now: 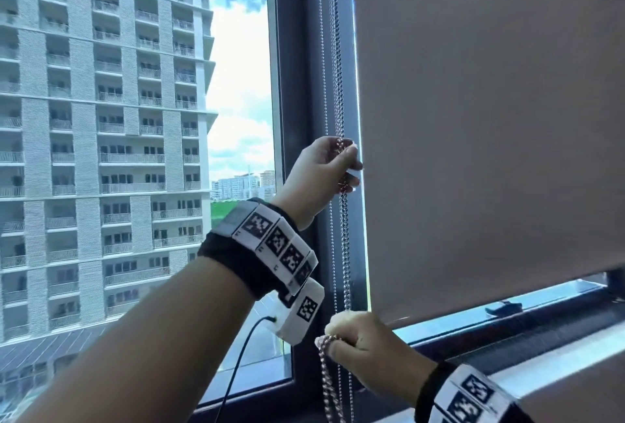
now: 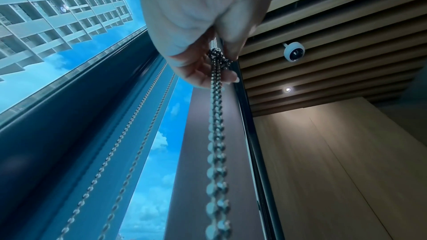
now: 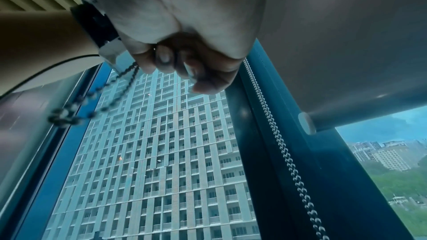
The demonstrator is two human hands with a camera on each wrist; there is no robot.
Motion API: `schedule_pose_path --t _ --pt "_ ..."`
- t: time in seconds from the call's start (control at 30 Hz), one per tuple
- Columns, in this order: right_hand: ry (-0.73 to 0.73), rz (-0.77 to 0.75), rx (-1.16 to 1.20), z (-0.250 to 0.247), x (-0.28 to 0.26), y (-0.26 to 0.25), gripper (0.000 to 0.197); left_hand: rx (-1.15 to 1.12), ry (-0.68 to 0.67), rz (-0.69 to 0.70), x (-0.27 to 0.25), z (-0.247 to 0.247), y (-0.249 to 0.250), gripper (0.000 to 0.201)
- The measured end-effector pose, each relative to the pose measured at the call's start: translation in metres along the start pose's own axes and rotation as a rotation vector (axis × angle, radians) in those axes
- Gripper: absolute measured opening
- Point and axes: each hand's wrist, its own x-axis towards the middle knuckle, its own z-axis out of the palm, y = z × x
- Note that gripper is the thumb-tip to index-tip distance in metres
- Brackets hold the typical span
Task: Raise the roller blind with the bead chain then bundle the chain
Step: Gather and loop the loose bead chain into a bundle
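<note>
Hands gripping silver bead chain (image 1: 344, 236) beside beige roller blind (image 1: 490, 118).
Left hand (image 1: 319, 174) is pinching it high; right hand (image 1: 363, 343) is clutching it lower.

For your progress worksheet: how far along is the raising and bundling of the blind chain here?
Done: the roller blind is barely raised, its bottom bar just above the sill. In hand: the left hand and right hand both grip the bead chain. Left: most raising, then bundling.
</note>
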Motion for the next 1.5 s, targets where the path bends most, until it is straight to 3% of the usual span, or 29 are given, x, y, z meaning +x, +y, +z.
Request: schedule_pose_path --t 0.1,0.23,0.33,0.43,0.5,0.63,0.77,0.87,0.97,1.1,1.23,1.33,1.4,1.5 --pt "-0.033 0.041 0.06 -0.007 -0.004 0.002 0.026 0.051 -0.013 0.0 0.004 0.003 -0.003 0.023" --pt "-0.087 0.016 0.321 -0.025 -0.006 -0.001 0.011 0.079 -0.001 -0.005 0.009 0.01 -0.006 0.027" --pt "0.013 -0.019 0.502 -0.042 -0.002 -0.004 0.004 0.034 0.002 -0.015 0.008 0.017 -0.008 0.026" --pt "0.189 0.006 0.702 -0.06 0.01 -0.002 0.017 0.041 0.021 -0.003 0.01 0.026 -0.009 0.027" --pt "0.286 0.056 0.854 -0.07 0.018 -0.001 0.02 0.099 0.062 0.037 0.012 0.031 -0.011 0.038" --pt "0.437 0.147 0.936 -0.088 0.035 0.001 0.028 0.402 0.066 0.239 0.012 0.035 -0.014 0.063" --pt "0.484 0.098 0.887 -0.112 0.044 -0.004 0.008 0.836 0.057 0.419 0.011 0.035 -0.007 0.043" --pt "0.513 0.03 0.784 -0.127 0.044 -0.002 0.021 1.106 0.156 0.443 0.011 0.031 -0.002 0.041" --pt "0.525 -0.025 0.658 -0.141 0.042 -0.002 0.022 1.288 0.237 0.516 0.01 0.025 0.002 0.039" --pt "0.53 -0.1 0.612 -0.153 0.047 -0.002 0.024 1.478 0.091 0.66 0.016 0.02 0.001 0.027" --pt "0.558 -0.17 0.572 -0.164 0.056 -0.006 0.025 1.286 0.112 0.706 0.024 0.018 0.001 0.025" --pt "0.596 -0.176 0.382 -0.168 0.064 -0.006 0.036 1.14 0.163 0.699 0.027 0.016 0.002 0.018" --pt "0.654 -0.169 0.214 -0.169 0.072 -0.001 0.039 0.946 0.164 0.581 0.028 0.016 0.006 0.015" --pt "0.704 -0.163 0.014 -0.171 0.085 0.004 0.024 0.537 0.181 0.349 0.028 0.019 0.015 0.012"
